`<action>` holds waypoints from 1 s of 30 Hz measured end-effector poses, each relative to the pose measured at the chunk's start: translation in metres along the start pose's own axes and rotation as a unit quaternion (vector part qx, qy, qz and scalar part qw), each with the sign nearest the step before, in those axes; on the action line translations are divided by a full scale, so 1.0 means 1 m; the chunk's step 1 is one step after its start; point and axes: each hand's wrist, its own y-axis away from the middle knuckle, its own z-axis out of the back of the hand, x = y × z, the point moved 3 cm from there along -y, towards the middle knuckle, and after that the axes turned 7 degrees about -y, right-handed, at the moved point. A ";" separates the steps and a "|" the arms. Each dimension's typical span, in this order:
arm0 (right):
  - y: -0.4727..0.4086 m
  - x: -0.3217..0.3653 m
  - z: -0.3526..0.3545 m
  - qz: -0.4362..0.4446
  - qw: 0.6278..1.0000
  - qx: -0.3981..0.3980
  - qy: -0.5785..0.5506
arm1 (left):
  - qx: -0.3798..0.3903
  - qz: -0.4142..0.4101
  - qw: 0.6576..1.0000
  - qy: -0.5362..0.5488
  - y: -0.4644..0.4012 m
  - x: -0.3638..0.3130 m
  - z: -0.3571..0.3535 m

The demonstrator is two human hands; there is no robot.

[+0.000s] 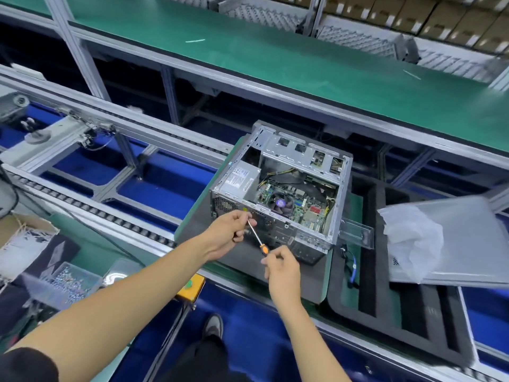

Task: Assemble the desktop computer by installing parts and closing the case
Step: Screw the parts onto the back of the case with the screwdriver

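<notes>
Case: computer case [278, 188] lies on its side on a dark foam pad [300, 277], open side up, so the motherboard [297, 201], the cooler fan [281, 204] and the power supply [242, 179] all show
Screwdriver: orange-handled screwdriver [259, 239] sits right at the case's rear panel, tip end up by the left hand
Left hand: left hand [228, 232], fingers curled, pinching the metal shaft near the tip
Right hand: right hand [282, 267], fingers clamped on the handle end
Around: side panel [462, 241] half under a plastic bag [410, 241] off to the right, clear plastic piece [356, 232] just beside the case, bin of screws [68, 279] on the left, yellow button box [191, 289] near the left forearm
In the way: both hands cover part of the rear panel
Hard to tell: screw at the tip, if any, is hidden by the fingers; label text on the power supply is too small
</notes>
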 end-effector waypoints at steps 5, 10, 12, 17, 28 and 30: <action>0.012 -0.024 -0.004 -0.025 1.000 -0.010 -0.011 | -0.010 -0.001 1.000 -0.020 0.010 0.023 0.003; 0.013 -0.032 -0.009 -0.030 0.999 -0.014 -0.019 | 0.009 -0.003 0.999 -0.037 0.006 0.032 0.012; 0.012 -0.033 -0.012 -0.030 0.999 -0.019 -0.027 | 0.026 -0.005 0.999 -0.047 0.003 0.031 0.018; 0.008 -0.034 -0.015 -0.032 0.998 -0.033 -0.037 | 0.056 -0.041 0.995 -0.068 -0.011 0.032 0.034; -0.006 -0.044 -0.015 -0.054 0.997 -0.055 -0.022 | -0.050 -0.065 0.897 -0.433 -0.052 0.080 0.043; -0.008 -0.046 -0.016 -0.055 0.997 -0.057 -0.017 | -0.067 -0.061 0.842 -0.531 -0.063 0.083 0.027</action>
